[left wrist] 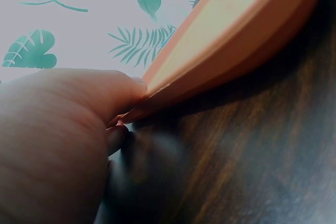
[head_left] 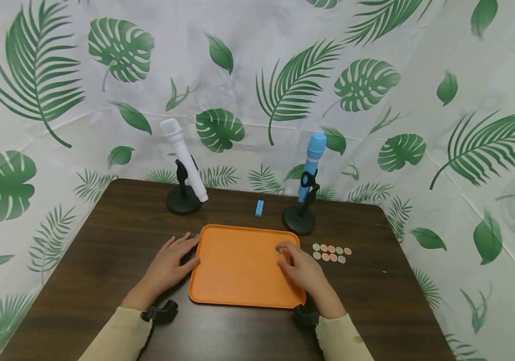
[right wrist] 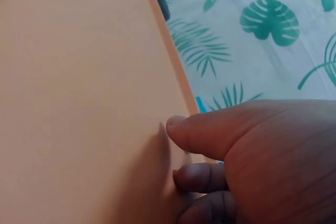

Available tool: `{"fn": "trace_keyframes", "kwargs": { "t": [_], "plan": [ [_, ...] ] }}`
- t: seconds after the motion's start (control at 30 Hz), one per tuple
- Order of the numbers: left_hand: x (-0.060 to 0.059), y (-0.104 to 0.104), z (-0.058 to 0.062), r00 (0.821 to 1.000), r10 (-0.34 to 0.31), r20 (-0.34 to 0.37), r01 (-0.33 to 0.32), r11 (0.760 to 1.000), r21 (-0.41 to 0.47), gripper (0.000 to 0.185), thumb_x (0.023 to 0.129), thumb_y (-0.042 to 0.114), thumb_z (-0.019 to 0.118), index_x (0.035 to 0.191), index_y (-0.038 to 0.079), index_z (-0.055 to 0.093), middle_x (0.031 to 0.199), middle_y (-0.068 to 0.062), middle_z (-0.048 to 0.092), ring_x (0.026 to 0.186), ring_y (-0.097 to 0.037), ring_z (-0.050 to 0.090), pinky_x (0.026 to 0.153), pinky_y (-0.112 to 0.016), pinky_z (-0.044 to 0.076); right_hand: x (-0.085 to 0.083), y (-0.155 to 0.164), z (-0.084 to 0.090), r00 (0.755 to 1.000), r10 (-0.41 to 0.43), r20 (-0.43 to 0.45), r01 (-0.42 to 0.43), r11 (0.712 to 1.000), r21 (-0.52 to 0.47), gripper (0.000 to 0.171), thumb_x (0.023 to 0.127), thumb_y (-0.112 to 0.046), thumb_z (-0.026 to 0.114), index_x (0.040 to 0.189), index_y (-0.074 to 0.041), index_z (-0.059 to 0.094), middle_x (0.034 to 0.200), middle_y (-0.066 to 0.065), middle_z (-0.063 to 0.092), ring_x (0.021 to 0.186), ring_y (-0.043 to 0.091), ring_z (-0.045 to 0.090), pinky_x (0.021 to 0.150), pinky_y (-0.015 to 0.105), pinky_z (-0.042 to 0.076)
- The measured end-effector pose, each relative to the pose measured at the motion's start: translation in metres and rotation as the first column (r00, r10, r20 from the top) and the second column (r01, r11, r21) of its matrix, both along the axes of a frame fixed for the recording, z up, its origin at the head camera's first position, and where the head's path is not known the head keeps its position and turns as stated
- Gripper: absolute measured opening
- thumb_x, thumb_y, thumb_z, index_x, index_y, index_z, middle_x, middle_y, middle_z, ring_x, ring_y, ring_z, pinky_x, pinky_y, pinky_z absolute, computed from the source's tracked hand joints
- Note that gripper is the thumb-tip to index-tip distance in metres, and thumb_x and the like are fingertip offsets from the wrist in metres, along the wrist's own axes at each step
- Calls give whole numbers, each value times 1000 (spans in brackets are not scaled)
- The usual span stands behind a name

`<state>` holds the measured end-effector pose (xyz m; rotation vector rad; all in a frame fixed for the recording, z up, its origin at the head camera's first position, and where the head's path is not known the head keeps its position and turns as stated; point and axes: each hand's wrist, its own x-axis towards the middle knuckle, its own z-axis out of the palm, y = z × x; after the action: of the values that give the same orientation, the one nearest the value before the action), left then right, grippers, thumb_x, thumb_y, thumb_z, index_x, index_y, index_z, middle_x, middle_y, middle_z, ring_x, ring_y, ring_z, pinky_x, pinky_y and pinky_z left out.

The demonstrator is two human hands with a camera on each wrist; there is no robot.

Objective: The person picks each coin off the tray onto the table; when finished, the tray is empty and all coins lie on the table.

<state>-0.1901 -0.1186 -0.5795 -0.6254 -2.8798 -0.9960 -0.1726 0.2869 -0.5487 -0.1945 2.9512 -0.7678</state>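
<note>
An orange tray (head_left: 239, 271) lies on the dark wooden table. My left hand (head_left: 169, 265) rests at its left edge, thumb and fingertips touching the rim; the thumb (left wrist: 123, 93) lies against the rim in the left wrist view. Over the tray's right side is my right hand (head_left: 304, 271), its index fingertip at a small silvery coin (head_left: 278, 250). The thumb stands apart from that coin. In the right wrist view the right hand (right wrist: 252, 156) has bent fingers, and the coin is hidden. Several coppery and silvery coins (head_left: 332, 253) lie in two rows right of the tray.
Behind the tray stand a white microphone (head_left: 185, 155) and a blue microphone (head_left: 313, 155), both on black round-based stands. A small blue ridged piece (head_left: 259, 208) lies between them. A leaf-printed cloth (head_left: 239, 75) hangs behind the table (head_left: 239, 331).
</note>
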Motion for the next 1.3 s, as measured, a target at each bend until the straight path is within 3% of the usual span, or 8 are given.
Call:
{"fn": "trace_keyframes", "kwargs": {
  "t": [0.23, 0.43, 0.57, 0.8, 0.97, 1.17, 1.3],
  "plan": [
    [1, 0, 1, 1000, 0, 23, 0, 1000, -2, 72, 105, 43, 71, 166, 15, 48, 168, -8, 53, 163, -37, 39, 136, -66, 17, 1, 2, -2, 1000, -9, -5, 9, 1000, -23, 16, 102, -31, 79, 111, -32, 65, 76, -5, 55, 62, 14, 50, 57, 28, 38],
    [0, 0, 0, 999, -5, 35, 5, 1000, -3, 72, 105, 42, 71, 167, 16, 47, 169, -7, 52, 164, -36, 38, 137, -65, 15, 2, -2, -2, 998, -65, 22, 66, 998, -9, 20, 101, -30, 80, 116, -27, 67, 79, -3, 57, 66, 16, 52, 60, 30, 42],
    [1, 0, 0, 999, -5, 35, 5, 1000, -2, 73, 105, 43, 71, 167, 16, 47, 169, -7, 53, 164, -36, 38, 137, -65, 15, 3, -4, -1, 996, -77, 36, 77, 997, 11, 14, 101, -26, 80, 103, -23, 67, 81, -2, 59, 69, 17, 53, 63, 31, 44],
    [1, 0, 1, 1000, 0, 27, 0, 1000, 0, 72, 105, 44, 71, 167, 16, 47, 168, -7, 53, 163, -36, 39, 136, -66, 17, 3, -6, 1, 996, -88, 25, 87, 996, 20, 22, 98, -28, 83, 109, -23, 65, 85, -3, 60, 74, 17, 54, 68, 32, 46],
    [3, -2, 2, 1000, 2, 7, -2, 1000, -9, 71, 105, 42, 72, 166, 15, 48, 167, -9, 54, 162, -38, 41, 135, -67, 19, 3, -5, 1, 997, -74, 28, 73, 997, 12, 26, 94, -30, 86, 98, -22, 62, 84, -3, 57, 74, 16, 52, 67, 31, 42],
    [3, -2, 2, 1000, 2, 13, -2, 1000, -6, 72, 104, 42, 72, 166, 15, 48, 167, -8, 54, 163, -37, 40, 136, -66, 18, 1, 3, -7, 996, -80, 45, 84, 991, -101, 24, 94, -31, 87, 99, -25, 64, 84, -6, 63, 74, 14, 56, 69, 30, 45],
    [1, -2, 1, 999, -2, 37, 3, 1000, -10, 73, 105, 44, 72, 167, 16, 47, 169, -6, 53, 164, -35, 38, 137, -64, 16, 2, 14, -14, 995, -84, 47, 94, 952, -292, 18, 91, -31, 90, 94, -28, 73, 87, -6, 68, 78, 16, 59, 70, 27, 49]
  ]
}}
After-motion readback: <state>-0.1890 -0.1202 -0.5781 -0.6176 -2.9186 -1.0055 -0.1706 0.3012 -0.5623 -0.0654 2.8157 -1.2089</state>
